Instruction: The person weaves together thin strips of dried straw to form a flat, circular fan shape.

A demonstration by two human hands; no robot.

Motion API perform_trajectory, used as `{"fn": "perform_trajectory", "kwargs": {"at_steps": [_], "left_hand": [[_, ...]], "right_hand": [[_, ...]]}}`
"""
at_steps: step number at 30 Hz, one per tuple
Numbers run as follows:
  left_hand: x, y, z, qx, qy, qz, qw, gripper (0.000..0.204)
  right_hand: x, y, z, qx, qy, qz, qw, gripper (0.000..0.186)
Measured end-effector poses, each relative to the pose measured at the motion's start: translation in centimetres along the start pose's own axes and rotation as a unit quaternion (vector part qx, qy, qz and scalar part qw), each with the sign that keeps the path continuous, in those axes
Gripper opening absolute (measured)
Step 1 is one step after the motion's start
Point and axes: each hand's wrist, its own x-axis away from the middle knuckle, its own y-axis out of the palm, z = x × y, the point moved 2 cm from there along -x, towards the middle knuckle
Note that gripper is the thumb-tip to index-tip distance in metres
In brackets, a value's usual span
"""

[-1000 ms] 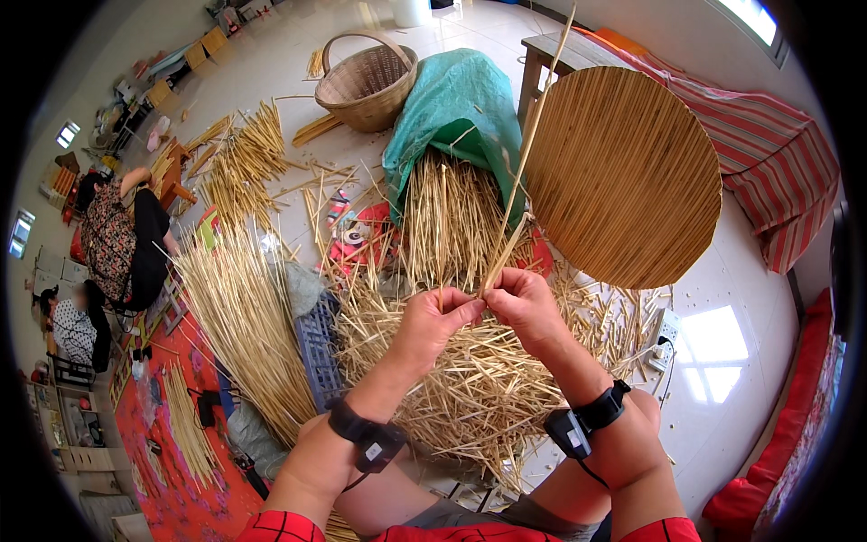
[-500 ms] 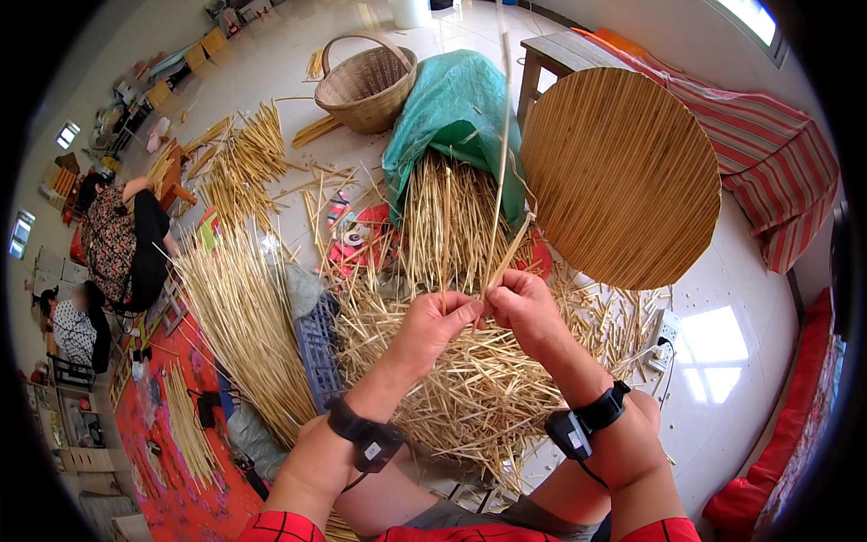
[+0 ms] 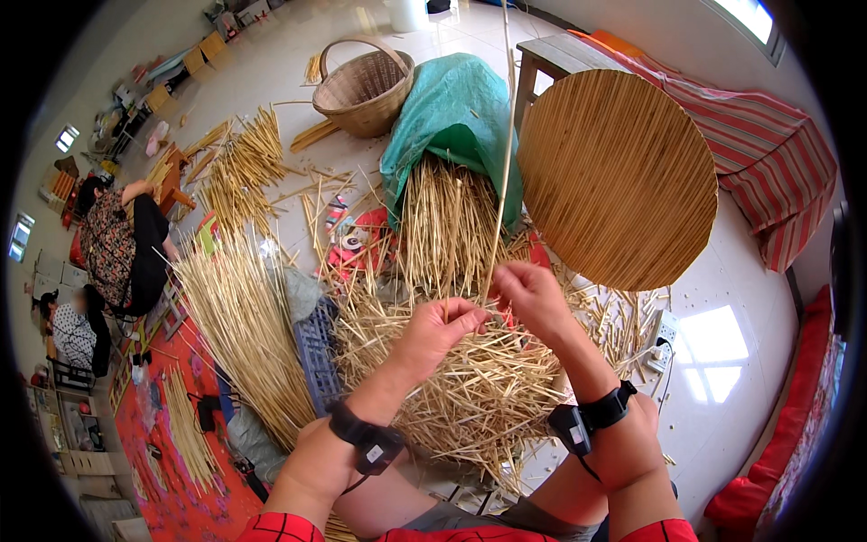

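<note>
My left hand (image 3: 435,330) is closed, thumb against fingers, round the lower part of a long, thin straw stalk (image 3: 503,172). The stalk rises almost upright past the green sack toward the top of the view. Just right of the stalk, my right hand (image 3: 535,303) has its fingers curled together; what they pinch, if anything, is hidden. Beneath both hands lies a heap of loose straw pieces (image 3: 470,397), in front of my knees. Behind it, a bundle of stalks (image 3: 447,217) sticks out of a green sack (image 3: 456,90).
A round straw-coloured panel (image 3: 619,181) leans against a bench (image 3: 564,52). To the left, long stalks (image 3: 239,325) lie over a blue crate (image 3: 318,348). A wicker basket (image 3: 366,99) stands behind. A power strip (image 3: 664,341) lies right; two people sit far left.
My right hand has moved slightly up and right, apart from my left hand. The pale strip that stood up from its fingers no longer shows there. My left hand stays nearly in place.
</note>
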Motion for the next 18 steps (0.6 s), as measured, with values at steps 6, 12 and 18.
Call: {"fn": "perform_trajectory", "kwargs": {"at_steps": [6,12,18], "left_hand": [[-0.1,0.8,-0.9,-0.017,-0.036,0.013,0.999,0.016],[-0.6,-0.5,-0.2,0.110,0.015,0.114,0.987,0.023],[-0.4,-1.6,0.4,0.095,0.015,0.120,0.988,0.020]], "right_hand": [[-0.2,-0.7,-1.2,-0.230,-0.033,0.077,0.970,0.017],[1.0,1.0,-0.8,-0.226,0.019,-0.112,0.968,0.012],[2.0,3.5,-1.5,-0.225,0.062,-0.175,0.957,0.011]]}}
